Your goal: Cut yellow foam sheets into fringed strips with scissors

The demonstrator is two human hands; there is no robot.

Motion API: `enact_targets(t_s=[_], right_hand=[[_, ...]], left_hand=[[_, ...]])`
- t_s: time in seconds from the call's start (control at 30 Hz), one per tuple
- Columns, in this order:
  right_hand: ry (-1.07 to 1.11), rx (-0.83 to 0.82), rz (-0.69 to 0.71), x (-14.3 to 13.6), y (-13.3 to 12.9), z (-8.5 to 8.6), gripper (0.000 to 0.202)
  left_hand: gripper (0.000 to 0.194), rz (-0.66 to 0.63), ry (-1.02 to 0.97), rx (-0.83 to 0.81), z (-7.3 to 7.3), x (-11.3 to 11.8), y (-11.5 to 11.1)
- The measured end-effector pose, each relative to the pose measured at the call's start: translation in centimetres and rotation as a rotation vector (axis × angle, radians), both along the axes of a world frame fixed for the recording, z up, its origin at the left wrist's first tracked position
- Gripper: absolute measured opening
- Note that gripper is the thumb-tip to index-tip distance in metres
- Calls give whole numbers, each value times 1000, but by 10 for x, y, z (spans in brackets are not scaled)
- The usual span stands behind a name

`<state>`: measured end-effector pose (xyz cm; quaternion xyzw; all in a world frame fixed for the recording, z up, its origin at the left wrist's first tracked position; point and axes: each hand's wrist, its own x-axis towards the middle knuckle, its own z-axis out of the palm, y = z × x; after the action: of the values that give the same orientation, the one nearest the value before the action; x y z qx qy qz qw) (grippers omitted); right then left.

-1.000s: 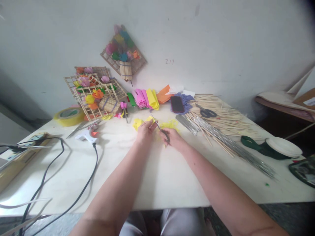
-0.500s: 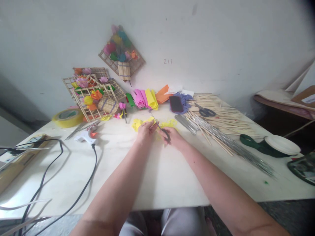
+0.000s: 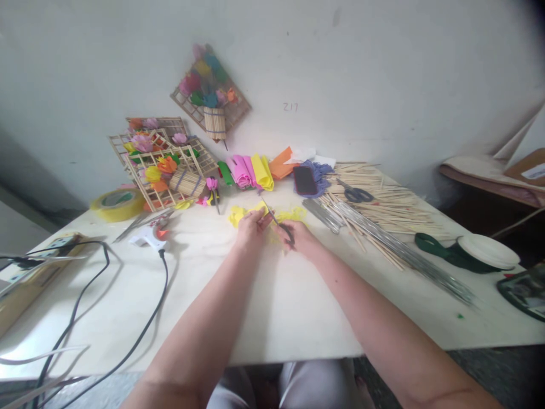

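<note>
Left hand (image 3: 252,224): pinching yellow paper (image 3: 263,207), centre of the frame!
Right hand (image 3: 300,236): curled round scissors (image 3: 289,231), blades right beside that paper.
Stick basket (image 3: 215,123): upper left, paper flowers (image 3: 203,69) fanning above its rim.
</note>
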<state>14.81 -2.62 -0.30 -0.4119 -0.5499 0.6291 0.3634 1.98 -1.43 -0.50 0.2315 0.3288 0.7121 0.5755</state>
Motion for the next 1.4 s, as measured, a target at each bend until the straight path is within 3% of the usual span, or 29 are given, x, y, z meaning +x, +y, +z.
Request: enact_targets(t_s=[0.93,1.4], right_hand=[[-43,76,9,3,5,-6,28],[-52,49,5,5,-3,7,26]], left_hand=[[13,-24,7,-19,-4,1,2],[12,-32,23,-28,-4,-1,1]])
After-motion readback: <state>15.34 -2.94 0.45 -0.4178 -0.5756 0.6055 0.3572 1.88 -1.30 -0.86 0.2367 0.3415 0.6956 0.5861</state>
